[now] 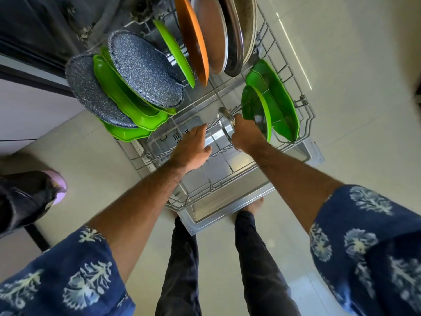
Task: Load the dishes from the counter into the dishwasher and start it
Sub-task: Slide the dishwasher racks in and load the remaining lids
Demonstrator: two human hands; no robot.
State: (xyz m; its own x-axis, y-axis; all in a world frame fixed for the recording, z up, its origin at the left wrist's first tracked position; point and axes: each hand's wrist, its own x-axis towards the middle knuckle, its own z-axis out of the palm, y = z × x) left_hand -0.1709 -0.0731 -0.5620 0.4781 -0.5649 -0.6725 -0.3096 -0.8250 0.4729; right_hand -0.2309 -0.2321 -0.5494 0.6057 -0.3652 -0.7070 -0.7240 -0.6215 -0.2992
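dishes already fill much of the rack (305, 115): plates (141, 87) stand beyond the left hand (193, 147), green ones (273, 103) just past the right hand (247, 133), which grips a steel lid (225, 124). left hand lies flat, fingers straight. closing and starting remain.
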